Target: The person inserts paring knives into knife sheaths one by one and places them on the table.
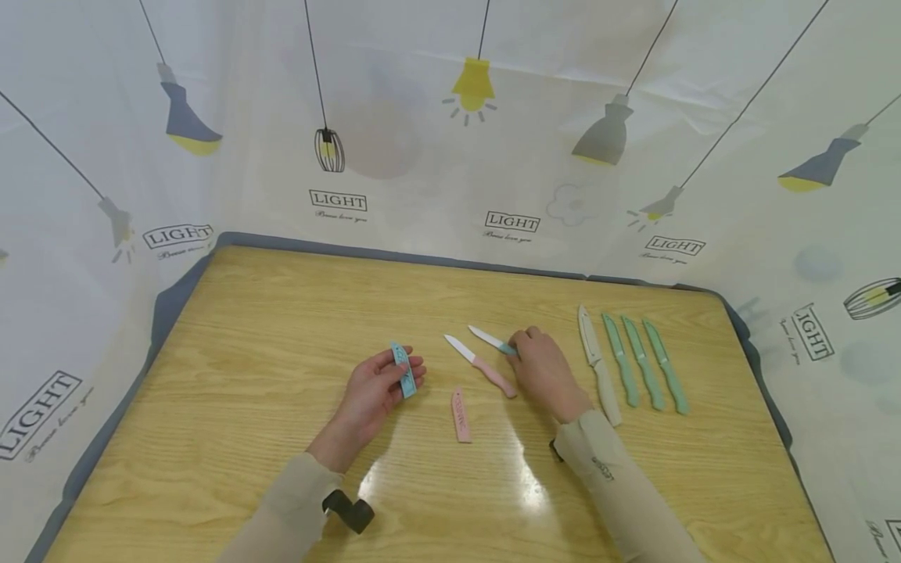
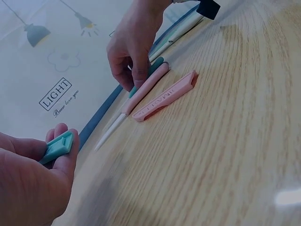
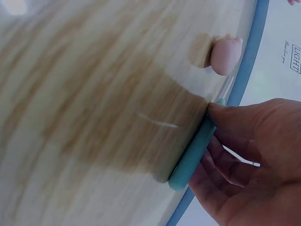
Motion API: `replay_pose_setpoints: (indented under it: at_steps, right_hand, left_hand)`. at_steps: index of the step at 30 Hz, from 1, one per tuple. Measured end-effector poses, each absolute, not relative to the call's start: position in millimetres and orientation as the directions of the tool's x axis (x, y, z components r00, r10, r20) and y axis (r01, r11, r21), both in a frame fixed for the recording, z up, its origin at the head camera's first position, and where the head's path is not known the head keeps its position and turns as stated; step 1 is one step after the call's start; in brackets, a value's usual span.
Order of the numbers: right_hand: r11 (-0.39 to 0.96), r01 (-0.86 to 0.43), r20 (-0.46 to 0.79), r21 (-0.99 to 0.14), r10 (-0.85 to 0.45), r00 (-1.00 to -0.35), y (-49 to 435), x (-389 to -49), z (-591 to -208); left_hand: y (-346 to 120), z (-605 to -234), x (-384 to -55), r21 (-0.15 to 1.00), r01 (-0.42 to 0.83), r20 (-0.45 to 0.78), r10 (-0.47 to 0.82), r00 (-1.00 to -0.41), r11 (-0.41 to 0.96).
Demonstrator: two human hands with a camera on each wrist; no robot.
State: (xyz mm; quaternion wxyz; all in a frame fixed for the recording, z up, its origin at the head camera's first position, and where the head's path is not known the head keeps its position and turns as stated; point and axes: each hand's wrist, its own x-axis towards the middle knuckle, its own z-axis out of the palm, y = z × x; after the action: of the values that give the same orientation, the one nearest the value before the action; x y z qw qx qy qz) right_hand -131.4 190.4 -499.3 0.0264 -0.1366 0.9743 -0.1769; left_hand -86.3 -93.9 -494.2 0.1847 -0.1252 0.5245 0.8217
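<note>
Right hand [image 1: 547, 374] pinches the slim, white-bladed, blue-handled knife [image 1: 489, 338], its blade and long axis aiming forward-left of that grip! Left hand [image 1: 371, 391] pinches the flat, light-blue, lettered sheath [image 1: 403, 369], long axis running nearly straight ahead. Just left of the right grip, a pink-handled, white-bladed knife [image 1: 486, 369] lies roughly parallel; off right, 3 slim green knives [image 1: 644, 364].

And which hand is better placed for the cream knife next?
Probably the right hand: it's beside the cream knife, though holding the blue knife. The left hand is farther, holding the blue cover.

Lamp-printed backdrop [image 1: 422, 211] around a wooden table [image 1: 260, 336]
</note>
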Motion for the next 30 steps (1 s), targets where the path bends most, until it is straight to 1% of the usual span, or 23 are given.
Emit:
replay_pose_setpoints:
  at_steps: [9,14,18,25,30]
  right_hand:
    - [0.886,-0.194,-0.036,-0.42,-0.23,-0.973,195,-122,-493]
    - [0.866,-0.133,-0.056,-0.481,-0.182,-0.982,199,-115,-485]
    - [0.857,-0.099,-0.059,-0.505,-0.149,-0.987,204,-108,-479]
    - [0.844,-0.095,-0.039,-0.528,-0.135,-0.99,211,-96,-474]
    - [0.815,-0.104,-0.035,-0.57,-0.15,-0.988,213,-89,-472]
  left_hand:
    - [-93,-495,-88,0.822,-0.423,-0.392,0.162,-0.906,-0.381]
    - [-91,-493,-88,0.819,-0.424,-0.396,0.154,-0.905,-0.388]
    - [-89,-493,-88,0.819,-0.421,-0.39,0.16,-0.907,-0.39]
    - [-88,-495,-90,0.824,-0.412,-0.379,0.164,-0.911,-0.389]
    - [-86,-494,-91,0.821,-0.412,-0.378,0.164,-0.911,-0.394]
